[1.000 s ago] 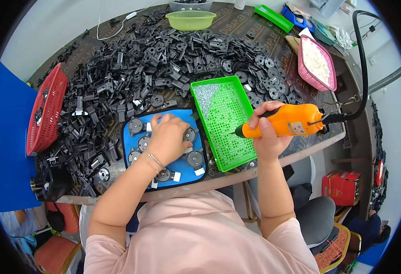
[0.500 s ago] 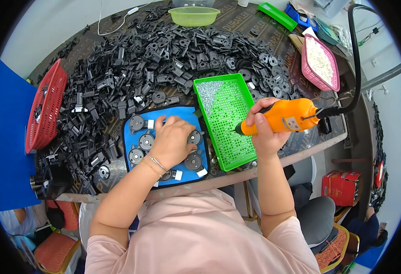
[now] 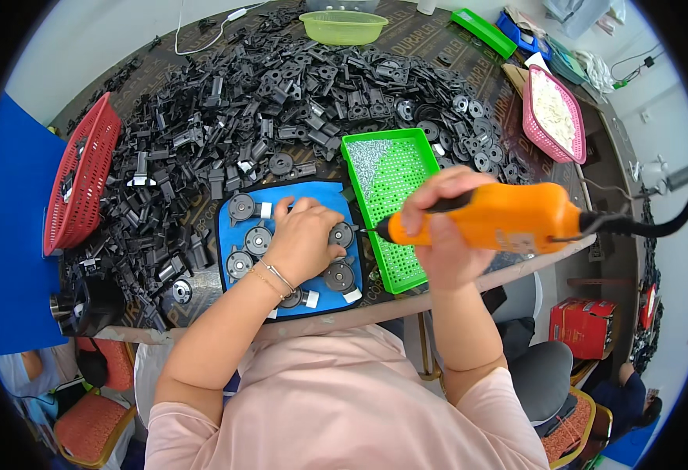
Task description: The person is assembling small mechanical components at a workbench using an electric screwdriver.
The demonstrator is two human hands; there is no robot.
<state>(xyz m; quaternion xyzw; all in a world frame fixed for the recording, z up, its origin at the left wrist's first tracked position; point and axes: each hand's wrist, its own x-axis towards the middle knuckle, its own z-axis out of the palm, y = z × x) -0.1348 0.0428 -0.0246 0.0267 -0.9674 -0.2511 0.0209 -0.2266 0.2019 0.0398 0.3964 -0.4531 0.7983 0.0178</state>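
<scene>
My right hand (image 3: 447, 235) is wrapped round an orange electric screwdriver (image 3: 520, 218). Its dark tip points left, over the green tray's near-left edge, close to a round black part (image 3: 343, 234). That part lies on a blue mat (image 3: 328, 192) between the thumb and forefinger of my left hand (image 3: 301, 241), which curves over it; where they touch is partly hidden. Several similar round parts (image 3: 257, 240) with white tabs surround my left hand on the mat. Small silvery screws (image 3: 371, 157) fill the far-left corner of the perforated green tray (image 3: 409, 283).
A wide heap of black plastic parts (image 3: 281, 94) covers the table behind the mat. Red basket (image 3: 85, 176) stands at left; pink basket (image 3: 528, 117) of white pieces at far right. A yellow-green bowl (image 3: 344, 30) sits at the back. The screwdriver's black cable (image 3: 642, 227) runs right.
My right hand has brought the screwdriver left, from above the green tray toward the mat, its tip nearing the round part. My left hand keeps its place on the mat. The view shifted slightly.
</scene>
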